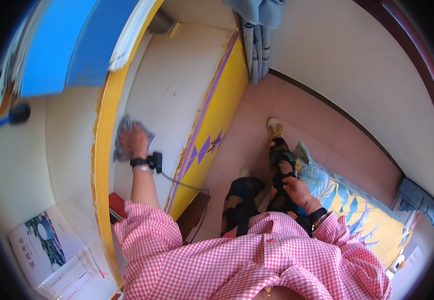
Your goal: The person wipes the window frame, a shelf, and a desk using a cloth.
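Observation:
My left hand (136,141) presses a crumpled grey cloth (123,150) onto the white shelf surface (177,80), close to its left side. The cloth sticks out around the fingers and palm. Over my right leg, beside the dark patterned trousers (283,162), is my right hand (299,192). Its fingers are curled together, and whatever may be in them is hidden. A yellow panel with purple shapes (212,120) forms the front of the white surface.
A yellow-edged upright board (104,150) stands left of my arm. Blue folders (57,45) and an open booklet (47,245) lie beyond it. A cable (182,186) hangs from my left wrist. To the right are a yellow floral cushion (347,210) and a white wall (347,55).

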{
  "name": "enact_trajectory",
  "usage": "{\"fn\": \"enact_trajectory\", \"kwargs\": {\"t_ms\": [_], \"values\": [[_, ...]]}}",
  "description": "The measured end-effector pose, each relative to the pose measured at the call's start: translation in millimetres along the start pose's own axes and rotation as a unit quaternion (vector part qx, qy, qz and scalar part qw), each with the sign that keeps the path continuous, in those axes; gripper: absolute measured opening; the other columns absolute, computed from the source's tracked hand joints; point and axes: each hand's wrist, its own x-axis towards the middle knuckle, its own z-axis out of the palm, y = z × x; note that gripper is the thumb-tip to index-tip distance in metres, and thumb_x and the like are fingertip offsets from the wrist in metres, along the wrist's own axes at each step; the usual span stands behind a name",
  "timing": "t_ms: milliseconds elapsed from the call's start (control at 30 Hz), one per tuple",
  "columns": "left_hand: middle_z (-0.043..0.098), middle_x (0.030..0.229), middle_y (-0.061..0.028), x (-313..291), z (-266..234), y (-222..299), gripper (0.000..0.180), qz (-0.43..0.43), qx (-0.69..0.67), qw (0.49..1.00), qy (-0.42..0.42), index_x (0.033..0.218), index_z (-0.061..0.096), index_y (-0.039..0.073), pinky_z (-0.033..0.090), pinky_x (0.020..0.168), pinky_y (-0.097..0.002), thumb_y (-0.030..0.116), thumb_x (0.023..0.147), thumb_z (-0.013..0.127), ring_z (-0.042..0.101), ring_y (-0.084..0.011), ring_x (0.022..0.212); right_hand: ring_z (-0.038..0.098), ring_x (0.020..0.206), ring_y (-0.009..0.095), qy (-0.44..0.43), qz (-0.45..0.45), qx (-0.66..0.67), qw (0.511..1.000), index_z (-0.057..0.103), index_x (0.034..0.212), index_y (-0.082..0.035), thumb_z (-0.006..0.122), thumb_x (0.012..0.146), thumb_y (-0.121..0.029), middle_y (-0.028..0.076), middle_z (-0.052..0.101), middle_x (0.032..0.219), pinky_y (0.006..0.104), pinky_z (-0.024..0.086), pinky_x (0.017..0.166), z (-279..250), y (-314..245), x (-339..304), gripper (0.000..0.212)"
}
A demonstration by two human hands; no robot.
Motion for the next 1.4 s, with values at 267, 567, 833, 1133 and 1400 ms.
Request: {"fn": "enact_trajectory", "kwargs": {"t_ms": [267,567,833,1133,1400], "values": [[0.044,0.132,-0.0215,51,-10,164,0.059,0.265,-0.063,0.959,0.076,0.132,0.04,0.0,0.026,0.102,-0.0561,0.04,0.089,0.039,0.037,-0.0454,0.121,0.062,0.082,0.037,0.009,0.061,0.063,0.996,0.057,0.105,-0.004,0.058,0.085,-0.017,0.02,0.064,0.09,0.0382,0.05,0.072,-2,32,-11,0.024],[0.045,0.129,-0.0209,-110,-16,58,0.045,0.274,-0.238,0.925,0.115,0.121,0.048,-0.004,0.032,0.104,-0.0435,0.004,0.076,0.05,0.038,-0.0366,0.123,0.063,0.074,0.031,0.002,-0.038,0.044,0.998,0.061,0.103,-0.006,0.062,0.082,-0.011,0.018,0.064,0.08,0.0374,0.048,0.065,1,-21,14,0.021],[0.052,0.123,-0.0176,-235,-27,-82,0.048,0.149,-0.341,0.926,0.063,0.117,0.054,-0.002,0.041,0.097,-0.036,-0.01,0.07,0.048,0.049,-0.0326,0.114,0.062,0.07,0.031,-0.033,-0.217,-0.064,0.973,0.06,0.103,-0.004,0.061,0.082,-0.014,0.017,0.063,0.077,0.0374,0.048,0.063,17,-102,-2,0.023],[0.058,0.117,-0.0118,-318,-138,-166,0.049,-0.084,-0.584,0.783,0.198,0.119,0.056,-0.001,0.046,0.08,-0.0238,-0.015,0.077,0.035,0.058,-0.0147,0.096,0.063,0.083,0.035,-0.095,-0.24,-0.18,0.949,0.061,0.103,-0.004,0.058,0.08,-0.011,0.02,0.064,0.087,0.0398,0.05,0.072,19,-121,-18,0.024],[0.052,0.12,-0.0207,-331,-52,-241,0.041,-0.033,-0.189,0.956,0.223,0.117,0.053,-0.002,0.033,0.102,-0.043,-0.004,0.077,0.047,0.043,-0.0362,0.118,0.061,0.087,0.038,-0.105,-0.264,-0.199,0.938,0.061,0.102,-0.003,0.057,0.08,-0.013,0.021,0.064,0.09,0.0416,0.049,0.076,21,-137,-30,0.024]]}}
